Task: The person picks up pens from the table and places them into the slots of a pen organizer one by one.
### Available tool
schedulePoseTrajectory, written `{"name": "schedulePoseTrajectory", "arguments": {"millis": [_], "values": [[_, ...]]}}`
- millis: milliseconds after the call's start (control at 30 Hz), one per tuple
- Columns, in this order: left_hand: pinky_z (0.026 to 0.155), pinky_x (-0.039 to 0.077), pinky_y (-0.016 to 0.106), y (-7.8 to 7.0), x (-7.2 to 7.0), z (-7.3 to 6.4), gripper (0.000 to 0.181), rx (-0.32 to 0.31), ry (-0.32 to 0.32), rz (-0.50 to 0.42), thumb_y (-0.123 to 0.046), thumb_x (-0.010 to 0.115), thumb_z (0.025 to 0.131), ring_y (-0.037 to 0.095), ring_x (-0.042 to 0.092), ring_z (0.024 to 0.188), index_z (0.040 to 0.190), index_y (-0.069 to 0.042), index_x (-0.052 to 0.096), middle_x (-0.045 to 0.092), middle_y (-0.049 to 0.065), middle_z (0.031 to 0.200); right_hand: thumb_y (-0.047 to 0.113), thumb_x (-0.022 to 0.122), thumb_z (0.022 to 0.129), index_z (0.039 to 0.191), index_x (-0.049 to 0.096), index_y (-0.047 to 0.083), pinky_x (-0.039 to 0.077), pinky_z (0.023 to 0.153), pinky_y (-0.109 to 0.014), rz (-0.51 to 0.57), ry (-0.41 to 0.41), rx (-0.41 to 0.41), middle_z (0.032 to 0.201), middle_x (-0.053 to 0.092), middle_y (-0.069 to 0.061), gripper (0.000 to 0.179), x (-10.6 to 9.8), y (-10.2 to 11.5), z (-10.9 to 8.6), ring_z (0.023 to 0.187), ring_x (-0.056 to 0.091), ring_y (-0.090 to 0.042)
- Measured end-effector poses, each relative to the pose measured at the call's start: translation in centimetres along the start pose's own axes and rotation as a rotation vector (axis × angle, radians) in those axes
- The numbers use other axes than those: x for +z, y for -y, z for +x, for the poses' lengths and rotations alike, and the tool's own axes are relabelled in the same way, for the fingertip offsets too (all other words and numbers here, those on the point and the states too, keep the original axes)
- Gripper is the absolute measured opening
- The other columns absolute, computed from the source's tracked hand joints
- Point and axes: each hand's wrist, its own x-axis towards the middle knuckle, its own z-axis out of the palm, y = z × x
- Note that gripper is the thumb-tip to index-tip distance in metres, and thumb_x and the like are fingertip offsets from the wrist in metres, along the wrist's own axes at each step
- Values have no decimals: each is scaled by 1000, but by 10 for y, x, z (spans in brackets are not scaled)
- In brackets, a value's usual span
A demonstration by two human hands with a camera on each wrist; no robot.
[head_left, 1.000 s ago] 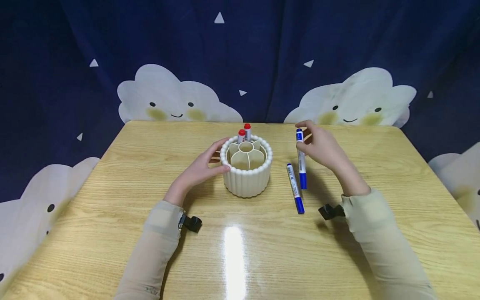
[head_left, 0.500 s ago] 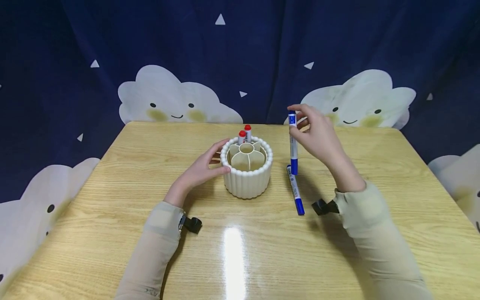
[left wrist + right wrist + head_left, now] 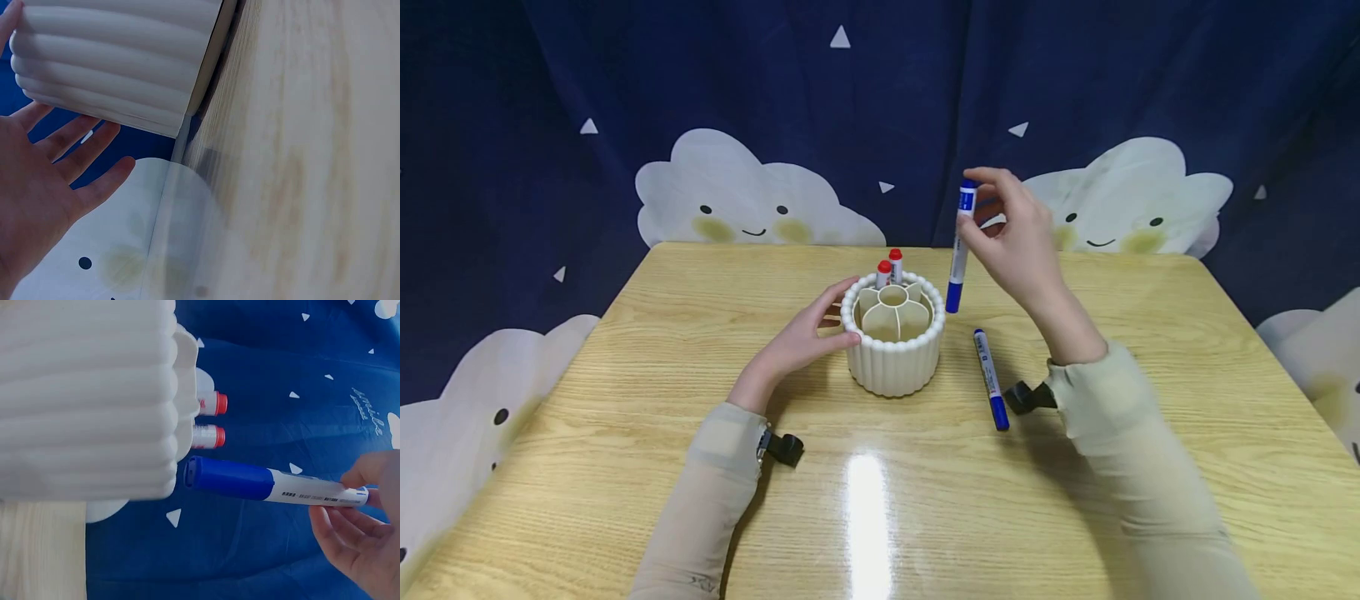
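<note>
A cream, ribbed pen holder [image 3: 892,367] with a beaded rim and inner dividers stands upright on the table. Two red-capped markers [image 3: 883,272] poke out of its back compartments. My left hand [image 3: 797,342] holds the holder's left side, thumb at the front rim and fingers round the back; in the left wrist view the fingers [image 3: 87,147] are spread along its wall. My right hand [image 3: 1015,237] pinches a blue marker [image 3: 958,258] near its top end, nearly upright in the air. The marker's blue cap points down, just right of the rim.
A second blue marker [image 3: 990,379] lies on the wooden table [image 3: 700,317], right of the holder. Behind the table's far edge hangs a dark blue curtain [image 3: 925,100] with cloud prints. Black straps with cameras [image 3: 786,450] sit on the wrists.
My right hand has lifted the blue marker and carried it left and up, from beside the lying marker to near the holder's right rim. The left hand and holder stay in place.
</note>
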Motion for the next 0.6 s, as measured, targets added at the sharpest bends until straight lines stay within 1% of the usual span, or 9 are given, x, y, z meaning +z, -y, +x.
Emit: {"name": "schedulePoseTrajectory", "arguments": {"millis": [100, 167, 267, 467, 600], "values": [[101, 36, 48, 1, 0, -1, 73, -2, -1, 1, -13, 62, 83, 32, 44, 116, 144, -11, 22, 41, 16, 133, 13, 59, 84, 121, 54, 9, 49, 64, -17, 27, -11, -33, 98, 60, -9, 38, 6, 5, 1, 79, 60, -15], [101, 36, 49, 1, 0, -1, 74, -2, -1, 1, -12, 62, 83, 32, 44, 116, 144, -10, 21, 41, 17, 132, 13, 60, 84, 121, 54, 9, 52, 65, -23, 43, -10, -53, 98, 60, -10, 38, 10, 7, 1, 79, 60, -16], [101, 35, 51, 2, 1, -2, 74, -3, -1, -2, -12, 62, 83, 33, 44, 116, 145, -10, 21, 40, 17, 133, 13, 60, 84, 120, 54, 9, 53, 65, -28, 58, -6, -75, 98, 60, -10, 37, 15, 9, -1, 79, 60, -16], [101, 35, 51, 3, 0, -1, 74, -2, 0, -6, -14, 63, 83, 32, 44, 117, 145, -12, 21, 40, 16, 133, 13, 60, 84, 119, 53, 8, 53, 65, -25, 66, 15, -90, 98, 58, -10, 36, 25, 10, -3, 79, 60, -15], [101, 35, 49, 3, -1, -1, 74, 1, 1, -5, -15, 63, 83, 32, 44, 117, 145, -12, 21, 40, 16, 134, 12, 61, 83, 117, 53, 7, 54, 64, -25, 76, 25, -97, 97, 58, -10, 35, 29, 10, -5, 79, 60, -14]]}}
